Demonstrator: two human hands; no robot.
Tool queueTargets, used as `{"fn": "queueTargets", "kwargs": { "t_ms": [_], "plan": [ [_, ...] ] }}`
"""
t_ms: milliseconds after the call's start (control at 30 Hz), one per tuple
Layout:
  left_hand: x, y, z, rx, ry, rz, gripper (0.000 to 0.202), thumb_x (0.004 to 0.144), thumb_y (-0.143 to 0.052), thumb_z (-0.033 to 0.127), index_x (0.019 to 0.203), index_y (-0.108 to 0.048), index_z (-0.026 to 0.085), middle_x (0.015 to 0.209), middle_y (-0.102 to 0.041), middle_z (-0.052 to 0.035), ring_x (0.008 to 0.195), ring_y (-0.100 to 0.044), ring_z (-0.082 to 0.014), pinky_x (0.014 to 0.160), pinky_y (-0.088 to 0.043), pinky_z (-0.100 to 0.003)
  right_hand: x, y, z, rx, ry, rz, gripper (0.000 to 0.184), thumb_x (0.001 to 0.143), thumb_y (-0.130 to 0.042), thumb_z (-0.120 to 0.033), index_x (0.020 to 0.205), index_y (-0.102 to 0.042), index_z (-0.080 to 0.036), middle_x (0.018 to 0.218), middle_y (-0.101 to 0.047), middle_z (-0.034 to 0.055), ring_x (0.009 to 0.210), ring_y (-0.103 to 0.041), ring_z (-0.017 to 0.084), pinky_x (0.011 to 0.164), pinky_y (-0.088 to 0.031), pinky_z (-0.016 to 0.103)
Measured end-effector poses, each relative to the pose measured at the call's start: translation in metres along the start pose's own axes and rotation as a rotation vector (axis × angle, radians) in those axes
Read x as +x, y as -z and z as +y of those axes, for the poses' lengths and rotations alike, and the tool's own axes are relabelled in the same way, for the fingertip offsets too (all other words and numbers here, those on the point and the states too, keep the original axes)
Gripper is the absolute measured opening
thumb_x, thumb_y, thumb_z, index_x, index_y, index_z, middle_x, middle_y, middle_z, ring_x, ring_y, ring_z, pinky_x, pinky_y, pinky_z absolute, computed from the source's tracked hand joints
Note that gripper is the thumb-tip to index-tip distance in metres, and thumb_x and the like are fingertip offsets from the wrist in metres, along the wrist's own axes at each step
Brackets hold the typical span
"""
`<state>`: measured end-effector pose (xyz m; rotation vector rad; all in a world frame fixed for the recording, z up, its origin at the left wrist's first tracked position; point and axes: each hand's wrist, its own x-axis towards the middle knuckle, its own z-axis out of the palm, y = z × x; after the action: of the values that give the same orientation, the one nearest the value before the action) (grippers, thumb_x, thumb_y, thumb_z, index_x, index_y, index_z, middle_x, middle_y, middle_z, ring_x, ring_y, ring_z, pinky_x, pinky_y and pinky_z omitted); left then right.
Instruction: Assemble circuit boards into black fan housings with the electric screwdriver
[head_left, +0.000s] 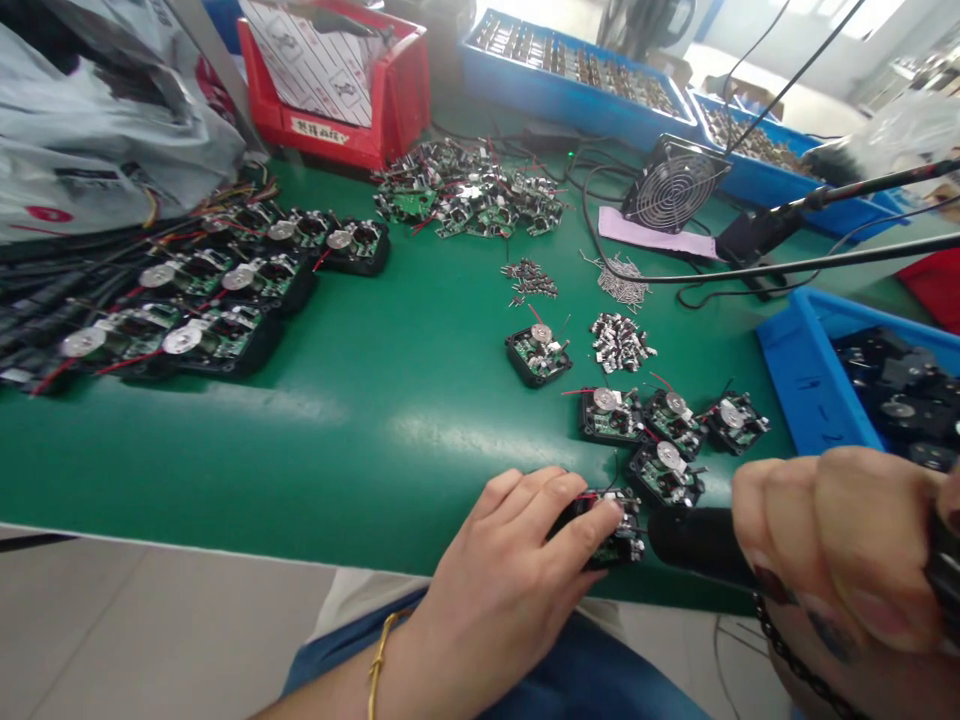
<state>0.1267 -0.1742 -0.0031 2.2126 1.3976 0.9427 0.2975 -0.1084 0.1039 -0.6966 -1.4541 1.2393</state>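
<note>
The left hand (499, 600) has its grip clamped on a black-backed circuit board (611, 535) at the near edge of the green tabletop (315, 470). The right hand (840, 550) has its grip closed around a soldering iron handle (697, 545), just beside that board. Other boards (664, 472) sit just beyond it.

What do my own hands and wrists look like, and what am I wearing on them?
Both hands are bare, with no gloves or sleeves. The left hand wears a thin gold-coloured bangle. The right hand wears a black beaded bracelet and shows dark tattoo-like marks.
</note>
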Motion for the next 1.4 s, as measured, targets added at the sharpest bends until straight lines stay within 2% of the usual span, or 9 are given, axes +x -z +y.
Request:
{"fn": "queueTargets", "kwargs": {
  "t_ms": [133, 267, 400, 567, 633, 867, 1100, 1267, 1400],
  "plan": [
    [0.002, 0.001, 0.0, 0.02, -0.009, 0.003, 0.036, 0.101, -0.065, 0.033, 0.135, -0.059, 0.026, 0.133, -0.063, -0.0041, 0.122, -0.057, -0.0237, 0.106, -0.034, -0.038, 0.002, -0.015, -0.001, -0.023, 0.036, 0.038, 0.021, 0.1, -0.074, -0.038, 0.087, -0.06, -0.029, 0.044, -0.036, -0.0113, 0.027, -0.024, 0.009, 0.035, -0.027, 0.029],
    [0.002, 0.001, 0.0, 0.022, -0.015, 0.01, 0.037, 0.099, -0.067, 0.033, 0.134, -0.059, 0.026, 0.132, -0.064, -0.0042, 0.119, -0.058, -0.0235, 0.105, -0.035, -0.038, 0.002, -0.016, 0.0, -0.051, 0.034, 0.096, 0.02, 0.104, -0.068, -0.038, 0.087, -0.061, -0.029, 0.044, -0.034, -0.0113, 0.029, -0.023, 0.01, 0.037, -0.027, 0.029],
    [0.002, 0.0, 0.0, 0.019, -0.006, 0.009, 0.039, 0.098, -0.07, 0.034, 0.134, -0.059, 0.027, 0.131, -0.064, -0.0035, 0.12, -0.058, -0.0228, 0.105, -0.036, -0.037, 0.002, -0.01, 0.001, -0.04, 0.043, 0.022, 0.018, 0.102, -0.07, -0.039, 0.088, -0.063, -0.031, 0.043, -0.035, -0.0108, 0.026, -0.025, 0.011, 0.035, -0.027, 0.03],
    [0.001, -0.001, 0.0, 0.017, -0.002, 0.015, 0.04, 0.098, -0.07, 0.034, 0.136, -0.059, 0.028, 0.132, -0.064, -0.0039, 0.123, -0.058, -0.023, 0.108, -0.035, -0.038, 0.0, -0.012, 0.001, -0.108, 0.088, 0.301, 0.023, 0.098, -0.076, -0.041, 0.079, -0.065, -0.033, 0.037, -0.017, -0.0138, 0.02, -0.006, 0.007, 0.028, -0.014, 0.03],
    [0.001, -0.001, 0.0, 0.017, -0.003, 0.012, 0.041, 0.097, -0.07, 0.034, 0.136, -0.059, 0.028, 0.132, -0.064, -0.0038, 0.124, -0.057, -0.0232, 0.108, -0.035, -0.038, 0.001, -0.017, 0.0, -0.129, 0.074, 0.339, 0.027, 0.097, -0.076, -0.044, 0.075, -0.064, -0.034, 0.036, -0.014, -0.0134, 0.021, -0.005, 0.009, 0.028, -0.012, 0.033],
    [0.001, -0.001, 0.001, 0.021, 0.005, 0.005, 0.04, 0.097, -0.07, 0.034, 0.135, -0.059, 0.028, 0.131, -0.065, -0.0035, 0.124, -0.057, -0.0234, 0.109, -0.035, -0.038, 0.005, -0.024, -0.002, -0.076, 0.042, 0.238, 0.036, 0.104, -0.067, -0.043, 0.072, -0.055, -0.03, 0.037, -0.025, -0.0118, 0.021, -0.015, 0.01, 0.03, -0.019, 0.032],
    [0.002, -0.001, 0.0, 0.033, -0.013, 0.005, 0.039, 0.096, -0.072, 0.032, 0.133, -0.06, 0.026, 0.131, -0.065, -0.0038, 0.121, -0.059, -0.0228, 0.106, -0.036, -0.038, 0.003, -0.019, -0.001, -0.023, 0.05, 0.088, 0.026, 0.1, -0.075, -0.037, 0.081, -0.06, -0.028, 0.04, -0.033, -0.0129, 0.024, -0.022, 0.008, 0.033, -0.024, 0.028],
    [0.001, -0.001, 0.0, 0.037, -0.016, 0.008, 0.04, 0.097, -0.071, 0.033, 0.134, -0.06, 0.027, 0.13, -0.066, -0.004, 0.12, -0.06, -0.023, 0.108, -0.037, -0.039, 0.002, -0.018, -0.002, -0.061, 0.047, 0.025, 0.029, 0.092, -0.082, -0.044, 0.084, -0.059, -0.029, 0.043, -0.037, -0.0122, 0.025, -0.025, 0.01, 0.035, -0.027, 0.031],
    [0.001, 0.0, 0.001, 0.033, 0.005, 0.02, 0.04, 0.096, -0.072, 0.034, 0.134, -0.06, 0.027, 0.129, -0.066, -0.0035, 0.12, -0.06, -0.0226, 0.105, -0.038, -0.038, 0.0, -0.02, 0.0, -0.085, 0.042, 0.12, 0.024, 0.098, -0.076, -0.043, 0.083, -0.061, -0.032, 0.04, -0.034, -0.0115, 0.024, -0.023, 0.01, 0.034, -0.025, 0.032]
  ]
}}
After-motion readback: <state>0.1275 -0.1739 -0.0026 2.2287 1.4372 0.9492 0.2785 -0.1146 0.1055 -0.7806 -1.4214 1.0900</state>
